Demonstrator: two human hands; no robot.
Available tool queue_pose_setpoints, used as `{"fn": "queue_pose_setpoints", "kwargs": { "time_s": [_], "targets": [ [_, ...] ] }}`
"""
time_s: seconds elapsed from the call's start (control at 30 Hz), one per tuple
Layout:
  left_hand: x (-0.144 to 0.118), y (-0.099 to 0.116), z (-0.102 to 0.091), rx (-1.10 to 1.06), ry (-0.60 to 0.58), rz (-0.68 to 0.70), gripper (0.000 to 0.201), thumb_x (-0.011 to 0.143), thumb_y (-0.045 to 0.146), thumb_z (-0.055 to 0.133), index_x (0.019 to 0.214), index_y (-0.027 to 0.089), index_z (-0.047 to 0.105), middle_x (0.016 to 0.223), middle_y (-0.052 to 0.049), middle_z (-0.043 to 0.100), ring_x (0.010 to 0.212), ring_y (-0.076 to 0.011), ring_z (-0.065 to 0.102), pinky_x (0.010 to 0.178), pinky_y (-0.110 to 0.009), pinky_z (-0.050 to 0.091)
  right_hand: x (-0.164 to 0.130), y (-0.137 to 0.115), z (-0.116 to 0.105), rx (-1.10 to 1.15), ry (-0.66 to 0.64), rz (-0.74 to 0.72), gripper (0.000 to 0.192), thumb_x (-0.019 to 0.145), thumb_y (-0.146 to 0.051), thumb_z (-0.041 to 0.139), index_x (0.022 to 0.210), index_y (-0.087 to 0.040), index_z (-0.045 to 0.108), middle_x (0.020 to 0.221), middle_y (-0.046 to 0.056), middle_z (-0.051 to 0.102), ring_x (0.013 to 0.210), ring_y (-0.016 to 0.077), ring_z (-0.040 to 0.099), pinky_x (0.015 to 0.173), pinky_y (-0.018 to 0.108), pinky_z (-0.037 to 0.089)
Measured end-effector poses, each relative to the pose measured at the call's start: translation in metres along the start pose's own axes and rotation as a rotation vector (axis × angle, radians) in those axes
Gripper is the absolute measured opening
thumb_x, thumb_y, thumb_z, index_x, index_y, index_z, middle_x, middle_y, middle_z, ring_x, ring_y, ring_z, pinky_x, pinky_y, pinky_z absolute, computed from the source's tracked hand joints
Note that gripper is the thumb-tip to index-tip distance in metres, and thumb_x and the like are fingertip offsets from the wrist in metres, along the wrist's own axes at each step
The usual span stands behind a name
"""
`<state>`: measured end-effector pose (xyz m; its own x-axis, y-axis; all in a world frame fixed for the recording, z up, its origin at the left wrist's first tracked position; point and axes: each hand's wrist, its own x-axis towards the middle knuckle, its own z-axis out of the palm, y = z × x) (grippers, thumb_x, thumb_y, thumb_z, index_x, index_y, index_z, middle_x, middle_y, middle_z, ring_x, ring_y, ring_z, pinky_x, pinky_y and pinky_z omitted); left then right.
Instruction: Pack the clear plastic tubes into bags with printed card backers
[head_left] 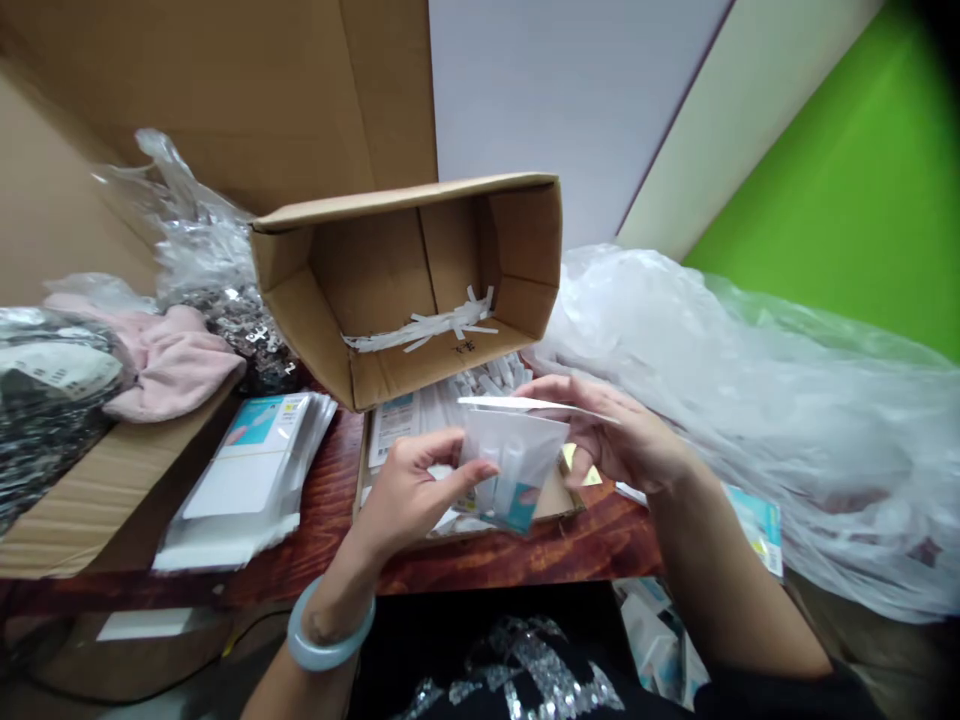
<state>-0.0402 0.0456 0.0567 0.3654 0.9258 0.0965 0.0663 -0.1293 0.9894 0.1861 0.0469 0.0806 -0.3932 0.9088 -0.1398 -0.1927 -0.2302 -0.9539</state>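
A small clear packet [514,470] is held over the near edge of the table [330,500], in front of the person's chest. It is pinched by the left hand [409,490], thumb closed on its left edge with the fingers behind. Its upper part is held by the right hand [622,440], fingers closed along a white flap or card [525,404] that lies flat across the top; whether this flap belongs to the packet cannot be told. Small white pieces and a teal patch are seen through the film.

Just behind the hands, a low tray [559,500] of white packets is set on the table, and a box [409,285] tipped on its side opens toward the person directly above it, white strips [420,328] lying inside. Little open room is left between the box's lower lip and the hands.

To the left, a stack of flat bags [247,480] reaches the table's near edge, with a bare strip of wood between it and the tray. The right side is crowded by a large heap of plastic [750,400], close beside the right wrist. A pink cloth [172,360] and foil bags [202,260] are seen at far left.
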Motion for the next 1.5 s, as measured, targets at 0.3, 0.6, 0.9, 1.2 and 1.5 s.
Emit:
{"fn": "queue_pose_setpoints", "kwargs": {
  "time_s": [0.3,0.6,0.9,1.2,1.5],
  "targets": [
    [-0.003,-0.015,0.012,-0.376,-0.028,-0.242,0.032,0.072,0.042,0.08,0.077,0.011,0.077,0.066,-0.005,0.068,0.054,-0.0114,0.054,0.048,-0.018,0.042,0.021,0.015,-0.008,-0.668,-0.187,-0.585,0.038,0.074,-0.041,0.08,0.107,-0.024,0.075,0.132,0.008,0.059,0.123,0.0246,0.054,0.109,0.041,0.039],
    [-0.013,-0.017,0.029,-0.189,0.244,-0.194,0.044,0.083,0.05,0.067,0.063,0.011,0.069,0.057,-0.003,0.056,0.049,-0.0088,0.043,0.041,-0.018,0.032,0.02,0.004,-0.013,-0.65,-0.437,-0.369,0.025,0.095,-0.03,0.054,0.103,-0.024,0.077,0.132,0.004,0.06,0.111,0.0165,0.062,0.092,0.027,0.05],
    [-0.016,-0.032,0.023,-0.039,0.455,0.1,0.017,0.086,0.031,0.068,0.082,0.017,0.076,0.071,-0.001,0.068,0.063,-0.0106,0.061,0.059,-0.015,0.048,0.002,0.033,0.012,-0.165,0.421,-0.279,0.016,0.082,-0.035,0.073,0.086,-0.021,0.077,0.052,-0.003,0.058,0.04,0.0003,0.039,0.039,0.011,0.027],
    [-0.008,-0.019,0.026,-0.147,0.483,0.147,0.023,0.086,0.026,0.07,0.108,0.024,0.073,0.094,-0.004,0.076,0.076,-0.0138,0.07,0.067,-0.018,0.054,-0.003,0.044,0.046,-0.005,0.452,-0.3,0.028,0.079,-0.033,0.076,0.102,-0.017,0.075,0.052,0.002,0.064,0.039,0.0109,0.058,0.039,0.017,0.045],
    [-0.014,-0.008,-0.011,0.018,0.367,0.281,0.014,0.083,0.018,0.071,0.091,0.027,0.079,0.093,-0.003,0.075,0.09,-0.0152,0.068,0.083,-0.022,0.053,-0.007,0.044,0.038,-0.272,0.401,-0.669,0.019,0.086,-0.014,0.067,0.094,-0.028,0.078,0.095,0.003,0.073,0.084,0.0125,0.069,0.078,0.023,0.057]
  ]
}}
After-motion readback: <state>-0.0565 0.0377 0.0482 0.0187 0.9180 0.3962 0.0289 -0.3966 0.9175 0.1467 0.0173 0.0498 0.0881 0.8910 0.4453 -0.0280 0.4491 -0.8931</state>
